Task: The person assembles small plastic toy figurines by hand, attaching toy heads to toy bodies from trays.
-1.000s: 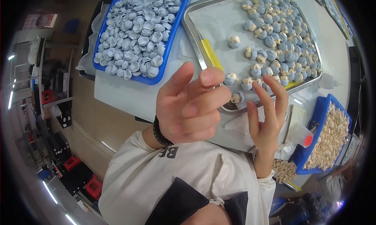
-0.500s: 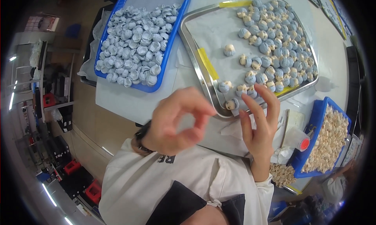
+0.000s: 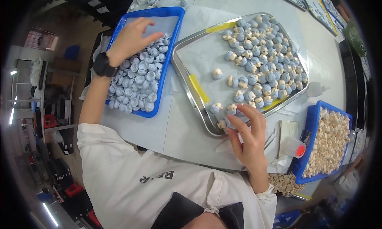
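Note:
My left hand [image 3: 133,40] hovers over the far part of a blue plastic tray [image 3: 181,21], thumb and fingers apart. Beneath and beside it lies a heap of small pale-blue cup-shaped shells [image 3: 139,79]. My right hand [image 3: 250,141] is at the near edge of a paper-lined metal tray [image 3: 195,55], its fingers spread and nothing visibly gripped. By its fingertips sit a small round blue-and-cream figure [image 3: 222,123] and another figure [image 3: 231,108]. Many similar figures [image 3: 264,65] crowd the tray's right side.
Right of the metal tray stands a blue bin [image 3: 312,141] of cream-coloured pieces [image 3: 328,145]. Near it are a clear container with a red spot [image 3: 296,147] and thin tools [image 3: 271,139]. More cream pieces [image 3: 284,183] lie nearer me. A squeeze bottle [image 3: 317,89] lies beyond.
My left hand has swung from in front of me, its fingers curled, out over the blue tray, with fingers apart. My right hand stays by the metal tray's near corner. The view has shifted.

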Available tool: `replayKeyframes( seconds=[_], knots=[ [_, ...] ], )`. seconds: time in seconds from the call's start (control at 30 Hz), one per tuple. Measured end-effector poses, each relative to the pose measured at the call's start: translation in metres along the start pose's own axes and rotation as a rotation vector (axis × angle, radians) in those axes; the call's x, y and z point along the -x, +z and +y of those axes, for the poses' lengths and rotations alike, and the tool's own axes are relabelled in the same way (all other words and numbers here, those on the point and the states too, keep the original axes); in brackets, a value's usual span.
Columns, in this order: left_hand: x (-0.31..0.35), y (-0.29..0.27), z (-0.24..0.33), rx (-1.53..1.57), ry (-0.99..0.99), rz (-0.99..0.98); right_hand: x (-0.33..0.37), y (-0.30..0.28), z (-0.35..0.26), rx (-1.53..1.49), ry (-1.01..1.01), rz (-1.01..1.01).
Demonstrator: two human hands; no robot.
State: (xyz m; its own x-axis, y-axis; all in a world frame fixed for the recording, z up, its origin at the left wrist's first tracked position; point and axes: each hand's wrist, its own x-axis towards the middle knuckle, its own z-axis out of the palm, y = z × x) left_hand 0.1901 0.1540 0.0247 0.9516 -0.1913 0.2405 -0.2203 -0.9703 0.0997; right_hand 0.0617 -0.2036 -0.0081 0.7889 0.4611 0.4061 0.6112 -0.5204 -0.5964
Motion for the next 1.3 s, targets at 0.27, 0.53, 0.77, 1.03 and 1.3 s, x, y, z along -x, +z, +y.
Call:
replayKeyframes(
  seconds=[0.27,0.53,0.77,1.03,1.3],
  knots=[
    [-0.030,0.040,0.013,0.322,0.083,-0.003,-0.002,-0.003,0.002,-0.040,0.026,-0.030],
    [-0.015,0.033,0.022,0.279,0.063,-0.105,-0.005,-0.006,0.002,-0.062,0.048,-0.093],
    [-0.016,0.020,0.028,0.287,0.120,-0.142,-0.004,-0.006,0.003,-0.061,0.029,-0.085],
    [-0.015,0.012,0.028,0.383,0.114,-0.162,-0.005,-0.007,0.004,-0.069,0.034,-0.101],
    [-0.015,0.011,0.022,0.433,0.072,-0.147,-0.007,-0.009,0.004,-0.088,0.023,-0.072]
  ],
)
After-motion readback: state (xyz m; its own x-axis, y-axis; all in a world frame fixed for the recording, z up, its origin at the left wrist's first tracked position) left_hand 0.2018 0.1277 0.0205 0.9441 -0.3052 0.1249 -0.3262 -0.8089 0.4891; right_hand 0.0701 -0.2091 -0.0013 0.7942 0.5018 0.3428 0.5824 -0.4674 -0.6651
